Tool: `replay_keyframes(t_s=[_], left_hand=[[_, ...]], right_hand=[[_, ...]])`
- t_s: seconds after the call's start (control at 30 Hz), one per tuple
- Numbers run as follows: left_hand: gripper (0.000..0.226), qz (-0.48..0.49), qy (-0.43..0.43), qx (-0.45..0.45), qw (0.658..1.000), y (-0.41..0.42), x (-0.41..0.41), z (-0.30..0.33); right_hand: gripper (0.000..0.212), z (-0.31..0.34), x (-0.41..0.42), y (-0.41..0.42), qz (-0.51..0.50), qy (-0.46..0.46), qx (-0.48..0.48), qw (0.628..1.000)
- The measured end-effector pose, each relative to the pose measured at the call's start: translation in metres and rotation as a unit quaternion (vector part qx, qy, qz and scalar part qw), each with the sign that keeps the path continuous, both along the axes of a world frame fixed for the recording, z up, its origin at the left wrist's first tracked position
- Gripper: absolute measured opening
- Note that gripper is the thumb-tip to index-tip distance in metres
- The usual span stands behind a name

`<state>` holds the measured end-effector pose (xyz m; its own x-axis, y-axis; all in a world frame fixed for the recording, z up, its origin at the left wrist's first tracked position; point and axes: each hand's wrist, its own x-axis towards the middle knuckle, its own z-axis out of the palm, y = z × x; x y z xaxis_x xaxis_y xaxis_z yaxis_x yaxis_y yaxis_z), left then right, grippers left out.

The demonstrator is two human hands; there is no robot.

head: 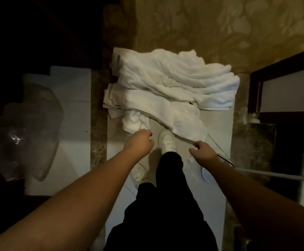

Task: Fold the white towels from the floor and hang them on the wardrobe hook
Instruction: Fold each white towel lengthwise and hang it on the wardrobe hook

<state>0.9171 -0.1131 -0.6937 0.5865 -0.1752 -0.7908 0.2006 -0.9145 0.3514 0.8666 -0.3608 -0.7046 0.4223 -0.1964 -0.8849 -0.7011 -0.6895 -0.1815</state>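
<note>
- White towels are lying in a loose heap on the pale floor tile, with the patterned carpet on the heap's far side.
- Left hand is reaching to the near left corner of the heap; its fingers are curling tight against a bunched fold of towel. Whether they are actually pinching cloth cannot be told.
- Right hand is pinching the near edge of the lowest towel layer, thumb and fingers closed on the hem at the heap's near right corner.
- A white shoe is standing just beside the heap's near edge, between the two hands; the toe is touching or slipping under the towel hem.
- Black trouser legs are running from the shoe toward the camera.
- A clear plastic bag is lying well apart from the heap, to its left.
- A dark-framed panel is standing to the heap's right.
</note>
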Motion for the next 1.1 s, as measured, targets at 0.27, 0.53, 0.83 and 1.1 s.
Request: replay_keyframes(t_s=[0.27,0.53,0.83,1.1], left_hand=[[0.035,-0.041,0.041,-0.029,0.998,-0.074,0.027,-0.119],[0.032,-0.033,-0.005,0.002,0.999,-0.112,0.051,-0.205],[0.02,-0.036,-0.061,0.02,0.997,-0.103,0.062,-0.23],[0.062,-0.184,-0.061,-0.008,0.981,-0.106,0.057,-0.222]], right_hand=[[0.054,-0.13,0.011,-0.059,-0.051,0.055,-0.001,0.997],[0.067,-0.209,0.026,-0.057,-0.09,-0.007,0.001,0.996],[0.023,-0.222,0.022,-0.067,-0.057,-0.042,-0.013,0.997],[0.015,-0.193,0.02,-0.072,-0.169,-0.039,0.059,0.983]])
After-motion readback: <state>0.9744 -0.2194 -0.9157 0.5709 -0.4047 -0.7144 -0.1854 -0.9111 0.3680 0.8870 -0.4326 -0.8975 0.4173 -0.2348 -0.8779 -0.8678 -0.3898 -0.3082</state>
